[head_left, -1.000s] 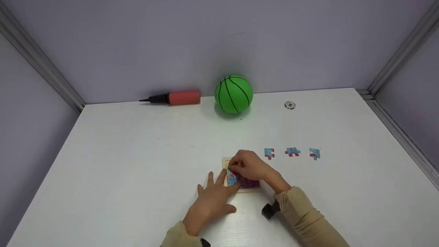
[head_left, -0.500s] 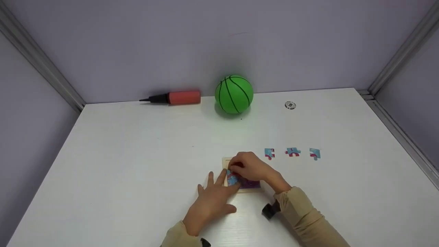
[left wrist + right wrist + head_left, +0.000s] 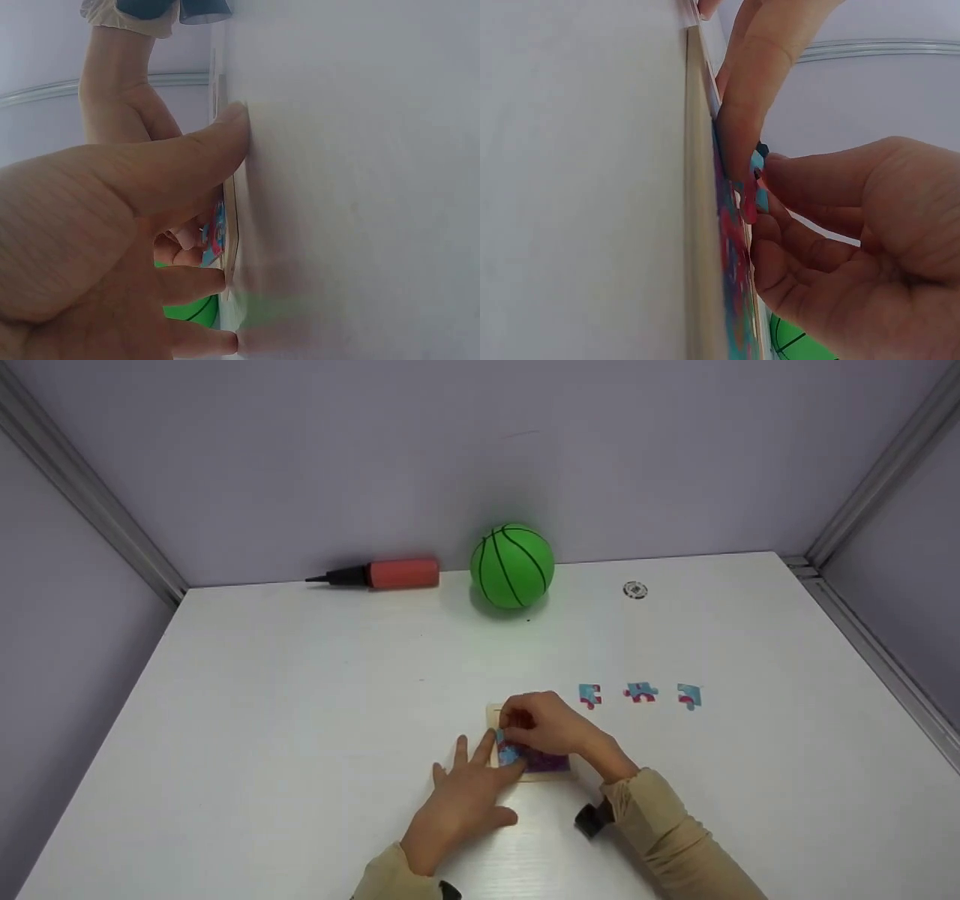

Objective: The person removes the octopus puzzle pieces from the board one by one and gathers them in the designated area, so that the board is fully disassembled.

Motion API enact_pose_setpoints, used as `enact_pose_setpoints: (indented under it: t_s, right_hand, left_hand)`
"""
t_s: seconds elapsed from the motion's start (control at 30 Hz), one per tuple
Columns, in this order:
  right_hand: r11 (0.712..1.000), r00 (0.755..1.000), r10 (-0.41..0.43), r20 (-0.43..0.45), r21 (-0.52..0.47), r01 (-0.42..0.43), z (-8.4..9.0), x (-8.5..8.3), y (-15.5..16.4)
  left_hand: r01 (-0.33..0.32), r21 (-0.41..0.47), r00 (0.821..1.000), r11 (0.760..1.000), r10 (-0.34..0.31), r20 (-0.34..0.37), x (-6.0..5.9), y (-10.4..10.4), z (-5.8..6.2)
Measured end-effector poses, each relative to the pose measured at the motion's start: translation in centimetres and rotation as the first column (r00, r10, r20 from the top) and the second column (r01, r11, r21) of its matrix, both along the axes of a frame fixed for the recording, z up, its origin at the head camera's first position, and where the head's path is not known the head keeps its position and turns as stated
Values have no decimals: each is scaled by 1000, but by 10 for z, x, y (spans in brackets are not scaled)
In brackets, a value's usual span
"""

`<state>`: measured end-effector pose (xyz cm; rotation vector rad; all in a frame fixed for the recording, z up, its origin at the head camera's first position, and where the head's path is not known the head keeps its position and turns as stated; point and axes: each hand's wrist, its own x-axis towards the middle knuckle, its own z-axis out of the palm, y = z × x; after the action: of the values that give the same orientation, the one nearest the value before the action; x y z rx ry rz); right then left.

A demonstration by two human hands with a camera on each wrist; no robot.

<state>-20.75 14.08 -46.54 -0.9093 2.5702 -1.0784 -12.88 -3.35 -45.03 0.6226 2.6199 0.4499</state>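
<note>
A small wooden puzzle tray (image 3: 493,712) lies in front of me, its purple picture base (image 3: 553,763) partly covered by both hands. My left hand (image 3: 461,802) is spread flat, index and middle fingertips reaching over the tray's left side. Thumb and fingers of my right hand (image 3: 551,725) pinch a blue and pink jigsaw piece (image 3: 751,199); the right wrist view shows it tilted up at the picture surface, close to a left fingertip. Blue puzzle printing (image 3: 508,754) shows between the hands. Three loose jigsaw pieces lie to the right: one (image 3: 589,695), another (image 3: 640,692) and a third (image 3: 688,695).
Along the back wall are a red and black hand pump (image 3: 403,574) and a green ball (image 3: 513,566) with black lines. A black and white round chip (image 3: 635,590) lies at the back right. Walls enclose the white table (image 3: 300,697) on the left, back and right.
The fingers of my right hand shift slightly over the tray's left part, covering a bit more of the blue printing. My left hand stays where it was, as do the loose pieces.
</note>
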Motion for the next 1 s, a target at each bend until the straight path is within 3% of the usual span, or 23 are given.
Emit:
enact_pose_setpoints:
  t_s: [0.23, 0.6, 0.83, 1.0]
  right_hand:
    - [997, 998, 13, 59, -78, -8, 3, -2, 2]
    - [984, 978, -52, 201, -160, 85, 10, -5, 22]
    - [977, 967, -136, 215, -134, 167, 23, -2, 46]
    - [965, 954, -202, 221, -123, 232, 21, -5, 64]
  left_hand:
    - [-8, 9, 1000, 1000, 8, 0, -1, 0, 1]
    - [-16, 4, 1000, 1000, 16, 5, 0, 1, -1]
    - [-33, 1, 999, 999, 33, 8, 1, 3, -1]
    - [-48, 4, 999, 999, 48, 11, 1, 2, -1]
